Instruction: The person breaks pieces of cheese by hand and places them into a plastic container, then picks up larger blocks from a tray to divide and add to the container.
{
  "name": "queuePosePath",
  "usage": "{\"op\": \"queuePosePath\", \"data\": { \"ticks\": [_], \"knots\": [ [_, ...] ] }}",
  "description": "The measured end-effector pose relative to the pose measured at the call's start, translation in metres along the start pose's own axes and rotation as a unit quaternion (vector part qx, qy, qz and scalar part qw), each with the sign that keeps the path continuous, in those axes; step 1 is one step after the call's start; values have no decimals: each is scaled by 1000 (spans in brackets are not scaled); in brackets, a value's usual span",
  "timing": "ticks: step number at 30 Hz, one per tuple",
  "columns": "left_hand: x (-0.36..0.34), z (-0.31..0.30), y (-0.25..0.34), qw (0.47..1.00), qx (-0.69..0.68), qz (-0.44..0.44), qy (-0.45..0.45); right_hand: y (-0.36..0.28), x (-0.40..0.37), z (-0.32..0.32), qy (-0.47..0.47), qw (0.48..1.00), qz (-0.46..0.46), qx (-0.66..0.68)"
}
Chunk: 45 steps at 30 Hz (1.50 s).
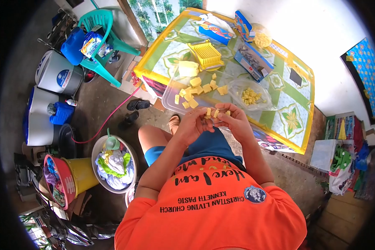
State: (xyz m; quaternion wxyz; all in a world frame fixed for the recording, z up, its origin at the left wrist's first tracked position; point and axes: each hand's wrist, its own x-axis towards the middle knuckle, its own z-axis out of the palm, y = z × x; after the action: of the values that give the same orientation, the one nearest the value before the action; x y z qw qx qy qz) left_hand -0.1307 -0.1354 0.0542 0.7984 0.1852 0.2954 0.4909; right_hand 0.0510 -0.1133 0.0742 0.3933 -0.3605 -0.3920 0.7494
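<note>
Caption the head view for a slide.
Left hand and right hand hold yellow pieces at the table, near a tray of chunks.

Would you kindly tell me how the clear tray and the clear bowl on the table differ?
The tray has a squared outline, whereas the bowl is rounded. The tray also looks larger than the bowl. The tray holds big, loosely spread yellow chunks, while the bowl holds a heap of much smaller yellow bits. Both are see-through and hold yellow pieces.

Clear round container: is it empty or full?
Partly filled: small yellow pieces sit in the clear round container, leaving bare space beside them.
</note>
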Motion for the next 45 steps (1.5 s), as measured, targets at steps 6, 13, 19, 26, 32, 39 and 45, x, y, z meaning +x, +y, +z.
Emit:
{"op": "queuePosePath", "data": {
  "ticks": [6,13,19,26,32,39,45],
  "knots": [
    [24,7,-6,999,29,-17,-15,-6,4,-43,93,994,-52,-34],
    [94,32,-14,987,159,-4,10,-18,30,-123,255,936,-173,-168],
    [157,53,-37,960,278,28,1,-11,41,-152,273,911,-158,-266],
    [200,52,-63,935,344,82,-13,-5,37,-160,269,941,-187,-83],
    [185,59,-54,923,377,68,-37,-19,21,-151,193,972,-121,51],
    [155,72,-41,923,376,32,-75,-26,11,-138,188,973,-134,3],
    [144,73,-39,950,306,27,-58,-35,5,-122,177,976,-130,2]
  ]
}}
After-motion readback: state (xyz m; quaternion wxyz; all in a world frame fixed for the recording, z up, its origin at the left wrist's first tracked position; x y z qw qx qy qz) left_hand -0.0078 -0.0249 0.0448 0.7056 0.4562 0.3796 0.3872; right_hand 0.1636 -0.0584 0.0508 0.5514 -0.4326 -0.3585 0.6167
